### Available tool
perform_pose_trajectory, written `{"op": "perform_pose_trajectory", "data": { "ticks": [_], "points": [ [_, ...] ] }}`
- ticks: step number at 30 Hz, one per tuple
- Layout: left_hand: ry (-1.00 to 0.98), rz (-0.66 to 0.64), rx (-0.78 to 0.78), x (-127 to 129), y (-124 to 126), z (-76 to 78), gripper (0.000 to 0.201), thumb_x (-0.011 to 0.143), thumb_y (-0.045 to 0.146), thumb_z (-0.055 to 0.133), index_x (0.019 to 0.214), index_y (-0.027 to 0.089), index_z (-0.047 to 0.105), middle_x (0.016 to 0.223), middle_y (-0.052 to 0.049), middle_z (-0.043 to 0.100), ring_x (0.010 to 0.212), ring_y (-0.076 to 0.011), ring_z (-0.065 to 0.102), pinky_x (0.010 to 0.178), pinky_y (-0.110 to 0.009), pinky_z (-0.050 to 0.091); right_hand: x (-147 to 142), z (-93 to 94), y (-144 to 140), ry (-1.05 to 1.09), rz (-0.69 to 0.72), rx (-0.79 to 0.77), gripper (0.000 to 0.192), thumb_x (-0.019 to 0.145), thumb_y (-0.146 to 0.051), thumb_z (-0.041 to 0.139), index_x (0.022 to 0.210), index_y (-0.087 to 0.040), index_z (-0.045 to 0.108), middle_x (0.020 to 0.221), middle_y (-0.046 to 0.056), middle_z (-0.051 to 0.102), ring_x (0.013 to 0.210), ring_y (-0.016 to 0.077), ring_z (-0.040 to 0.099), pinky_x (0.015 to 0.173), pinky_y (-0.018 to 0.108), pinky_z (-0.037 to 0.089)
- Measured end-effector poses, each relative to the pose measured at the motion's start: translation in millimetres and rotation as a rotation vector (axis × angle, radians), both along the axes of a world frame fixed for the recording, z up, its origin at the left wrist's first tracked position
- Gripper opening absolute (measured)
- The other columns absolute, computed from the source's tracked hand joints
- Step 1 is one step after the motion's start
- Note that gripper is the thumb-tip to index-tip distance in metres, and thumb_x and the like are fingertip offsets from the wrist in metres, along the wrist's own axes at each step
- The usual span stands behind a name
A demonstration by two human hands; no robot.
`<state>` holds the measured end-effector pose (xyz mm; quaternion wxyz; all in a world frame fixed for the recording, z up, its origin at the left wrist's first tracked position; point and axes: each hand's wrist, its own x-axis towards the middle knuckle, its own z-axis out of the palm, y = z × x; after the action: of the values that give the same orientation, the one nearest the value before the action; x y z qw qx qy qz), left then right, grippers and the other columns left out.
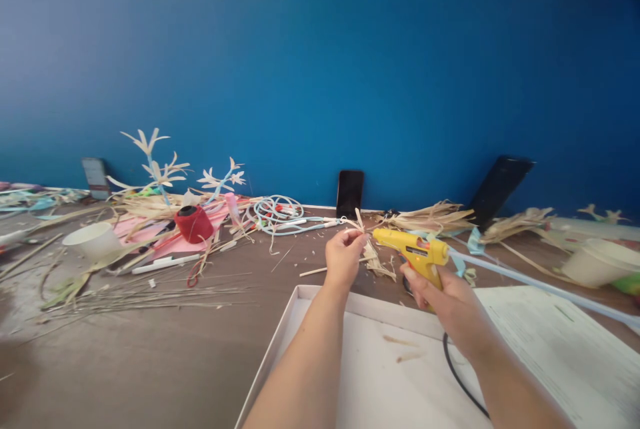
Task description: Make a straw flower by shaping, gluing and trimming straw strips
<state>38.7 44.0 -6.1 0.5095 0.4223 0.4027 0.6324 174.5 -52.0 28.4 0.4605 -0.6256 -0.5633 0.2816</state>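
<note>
My right hand [447,299] is wrapped round the handle of a yellow hot glue gun [417,252], its nozzle pointing left. A long pale glue stick [530,276] sticks out of its back end. Just left of the nozzle, my left hand [346,256] pinches a thin pale strip of dried leaf [359,218] between thumb and fingers. The fingers hide the strip's lower part. Behind and below the nozzle, more dried strips [380,266] lie on the brown table [175,362]. Whether the nozzle touches the strip, I cannot tell.
Under my forearms sits a shallow white box lid [370,342], crossed by a black cord [453,362]. A phone [350,194] leans on the blue partition [310,82]. To the left are coiled blue tubing [280,210], a red thread spool [193,224], straw flowers [163,174] and a white cup [93,241].
</note>
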Motion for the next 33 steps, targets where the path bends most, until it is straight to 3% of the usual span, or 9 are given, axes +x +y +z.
{"op": "perform_pose_trajectory", "data": {
  "ticks": [12,21,24,28,33],
  "points": [
    [0.002,-0.003,-0.005,1,2,-3.1,0.019,0.061,0.031,0.069,0.069,0.014,0.066,0.061,0.000,0.060,0.054,-0.0089,0.051,0.057,-0.022,0.042,2,-2.7,1,0.213,0.042,-0.003,0.042,0.075,-0.053,0.058,0.097,-0.017,0.062,0.052,-0.004,0.040,0.051,0.0129,0.038,0.050,0.026,0.031],
    [0.011,0.009,-0.023,0,-2,2.2,0.018,0.061,0.031,0.069,0.067,0.014,0.066,0.058,0.001,0.058,0.053,-0.0085,0.049,0.056,-0.021,0.039,16,0.3,4,0.391,0.032,0.144,0.033,0.077,-0.042,0.062,0.098,-0.017,0.059,0.055,-0.003,0.043,0.051,0.0116,0.040,0.046,0.025,0.034],
    [0.021,0.006,-0.024,0,-2,1.8,0.019,0.061,0.031,0.069,0.067,0.014,0.066,0.056,0.001,0.057,0.052,-0.0086,0.049,0.055,-0.021,0.039,36,5.0,4,0.496,-0.116,0.165,0.031,0.071,-0.037,0.069,0.096,-0.021,0.058,0.058,-0.004,0.045,0.047,0.0085,0.039,0.035,0.019,0.029],
    [0.014,0.003,-0.019,1,0,-1.0,0.022,0.060,0.034,0.070,0.068,0.014,0.065,0.058,0.002,0.058,0.052,-0.0083,0.050,0.055,-0.020,0.039,87,0.6,-5,0.649,-0.256,0.090,0.029,0.064,-0.022,0.073,0.089,-0.022,0.059,0.065,-0.003,0.048,0.044,0.0049,0.039,0.026,0.012,0.025],
    [0.000,-0.015,-0.029,3,3,-4.4,0.025,0.058,0.034,0.071,0.070,0.013,0.065,0.059,0.002,0.059,0.052,-0.0080,0.050,0.055,-0.020,0.040,160,-21.0,-18,1.063,-0.327,-0.171,0.019,0.072,-0.001,0.054,0.082,-0.017,0.054,0.060,-0.004,0.047,0.040,0.0023,0.044,0.026,0.008,0.030]
  ]
}}
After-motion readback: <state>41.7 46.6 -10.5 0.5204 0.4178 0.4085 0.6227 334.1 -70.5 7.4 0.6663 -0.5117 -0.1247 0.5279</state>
